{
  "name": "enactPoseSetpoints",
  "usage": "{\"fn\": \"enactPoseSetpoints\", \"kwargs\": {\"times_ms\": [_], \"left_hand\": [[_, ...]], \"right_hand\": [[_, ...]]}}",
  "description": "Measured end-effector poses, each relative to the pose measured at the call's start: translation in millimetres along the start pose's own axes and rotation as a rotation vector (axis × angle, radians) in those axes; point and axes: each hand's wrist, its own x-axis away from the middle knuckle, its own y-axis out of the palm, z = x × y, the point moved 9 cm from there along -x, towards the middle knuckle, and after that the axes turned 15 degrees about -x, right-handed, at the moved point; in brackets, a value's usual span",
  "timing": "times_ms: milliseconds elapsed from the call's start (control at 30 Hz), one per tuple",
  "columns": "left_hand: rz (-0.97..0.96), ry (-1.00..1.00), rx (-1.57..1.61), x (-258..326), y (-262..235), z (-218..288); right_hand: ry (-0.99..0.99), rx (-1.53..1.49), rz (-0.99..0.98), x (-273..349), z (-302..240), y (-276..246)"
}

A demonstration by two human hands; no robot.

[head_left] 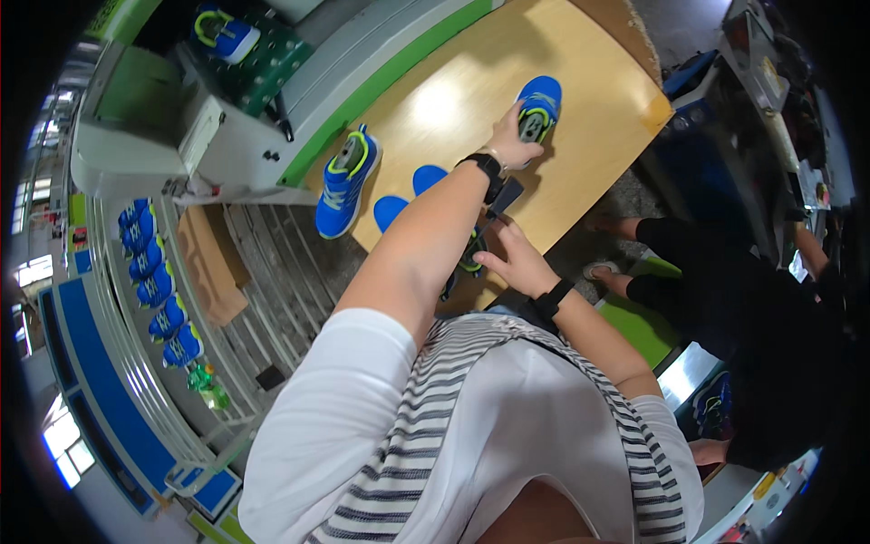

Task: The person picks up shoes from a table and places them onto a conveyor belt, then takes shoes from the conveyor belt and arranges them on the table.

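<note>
My left hand (pixel 515 145) reaches across the table and grips a blue sneaker (pixel 542 91) with a yellow-green collar and a grey shoe last inside. Nearer to me, my right hand (pixel 521 261) is curled beside another sneaker (pixel 471 258), mostly hidden under my left forearm. A black flat-ended piece (pixel 509 194) sticks up by its fingers; whether they hold this piece or the sneaker I cannot make out. Two blue toes (pixel 390 210) show past my left forearm. At the table's left edge lies a blue sneaker (pixel 340 199) with a last in it.
The pale wooden table (pixel 598 109) borders a green-edged conveyor (pixel 362 100), where a blue sneaker (pixel 228 38) sits on a dark green perforated plate. Several blue shoes (pixel 154 272) line a rack at left, near a cardboard piece (pixel 210 263). A person in black (pixel 716 290) is at right.
</note>
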Motion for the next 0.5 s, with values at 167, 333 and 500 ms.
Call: {"fn": "enactPoseSetpoints", "kwargs": {"times_ms": [167,333,500], "left_hand": [[-0.382,-0.37,0.733,2,-40,-18],[0.296,0.067,0.785,59,-215,58],[0.994,-0.032,0.327,118,-346,20]], "right_hand": [[-0.022,-0.169,-0.037,-11,-4,7],[0.013,-0.131,-0.067,-22,1,25],[0.016,-0.256,0.046,-39,0,7]]}}
